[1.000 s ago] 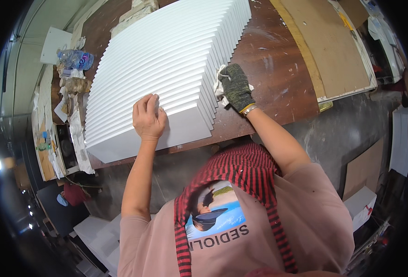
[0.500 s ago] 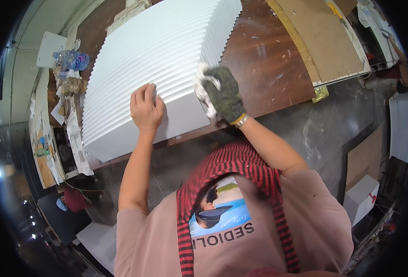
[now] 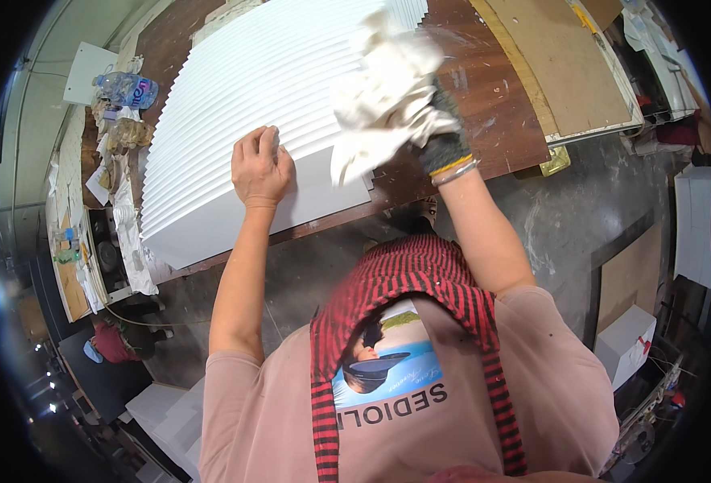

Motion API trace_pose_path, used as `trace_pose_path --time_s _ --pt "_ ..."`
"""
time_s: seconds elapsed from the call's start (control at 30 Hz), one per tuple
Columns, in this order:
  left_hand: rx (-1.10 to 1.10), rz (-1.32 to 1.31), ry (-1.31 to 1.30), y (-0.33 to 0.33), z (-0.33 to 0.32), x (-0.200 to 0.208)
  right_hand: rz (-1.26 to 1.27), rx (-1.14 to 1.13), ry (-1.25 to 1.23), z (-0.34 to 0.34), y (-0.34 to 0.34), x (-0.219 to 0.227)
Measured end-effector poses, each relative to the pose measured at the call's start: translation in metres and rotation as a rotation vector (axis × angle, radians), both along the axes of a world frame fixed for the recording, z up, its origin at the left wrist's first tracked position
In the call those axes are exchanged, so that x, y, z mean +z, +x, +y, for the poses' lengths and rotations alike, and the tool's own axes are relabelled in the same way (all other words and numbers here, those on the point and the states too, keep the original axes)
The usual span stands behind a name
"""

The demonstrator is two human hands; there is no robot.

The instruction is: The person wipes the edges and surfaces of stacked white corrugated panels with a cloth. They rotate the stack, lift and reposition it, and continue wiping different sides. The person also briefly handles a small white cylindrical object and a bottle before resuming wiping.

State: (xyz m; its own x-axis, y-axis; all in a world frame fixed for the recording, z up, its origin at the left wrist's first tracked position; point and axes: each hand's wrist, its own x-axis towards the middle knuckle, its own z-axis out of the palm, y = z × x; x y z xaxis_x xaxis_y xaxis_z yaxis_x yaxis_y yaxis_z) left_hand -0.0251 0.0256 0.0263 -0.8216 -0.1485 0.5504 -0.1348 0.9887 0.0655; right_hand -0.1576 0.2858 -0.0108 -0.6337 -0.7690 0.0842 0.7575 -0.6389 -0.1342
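A stack of white boards or sheets (image 3: 234, 113), fanned out in many narrow steps, lies on a brown tabletop (image 3: 484, 105). My bare left hand (image 3: 260, 171) rests on the stack near its front edge, fingers curled in and pressed together, with nothing visible in them. My right hand (image 3: 445, 129) wears a dark knitted glove with a yellow cuff and grips a crumpled white cloth (image 3: 387, 97). Blurred by motion, the cloth hangs over the stack's right side and hides part of its stepped edge. The gloved fingers are mostly behind the cloth.
A clear plastic bottle (image 3: 130, 90) stands left of the stack among rags and scraps. Brown board (image 3: 564, 72) lies on the right of the table. On the floor at lower right is a white box (image 3: 625, 342). A person (image 3: 118, 342) is partly visible at lower left.
My right hand has moved right and lifted the cloth, which was bunched at the stack's right front corner and now spreads out loosely. My left hand has stayed nearly in place.
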Motion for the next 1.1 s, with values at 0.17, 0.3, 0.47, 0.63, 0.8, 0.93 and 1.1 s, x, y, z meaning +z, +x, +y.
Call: trace_pose_path --time_s 0.17,0.3,0.47,0.63,0.8,0.93,1.1 --pt "-0.002 0.032 0.014 0.001 0.000 -0.002 0.407 -0.587 0.651 -0.025 0.006 -0.013" --pt "0.006 0.037 0.012 0.001 0.000 -0.003 0.978 -0.854 1.386 -0.049 0.078 -0.030" --pt "-0.004 0.029 0.016 0.002 0.001 -0.001 1.330 -0.423 1.533 -0.008 0.100 -0.028" --pt "-0.007 0.052 -0.003 0.002 0.002 0.000 1.376 -0.748 1.396 -0.016 0.038 -0.003" --pt "-0.015 0.027 0.013 0.002 0.002 0.000 1.511 -0.835 1.489 -0.028 0.067 -0.018" --pt "-0.014 0.025 0.035 0.003 0.002 0.000 1.350 -0.379 1.497 0.009 0.067 -0.019" --pt "0.008 -0.003 0.001 0.001 0.003 0.002 1.298 -0.735 1.509 -0.025 0.001 0.011"
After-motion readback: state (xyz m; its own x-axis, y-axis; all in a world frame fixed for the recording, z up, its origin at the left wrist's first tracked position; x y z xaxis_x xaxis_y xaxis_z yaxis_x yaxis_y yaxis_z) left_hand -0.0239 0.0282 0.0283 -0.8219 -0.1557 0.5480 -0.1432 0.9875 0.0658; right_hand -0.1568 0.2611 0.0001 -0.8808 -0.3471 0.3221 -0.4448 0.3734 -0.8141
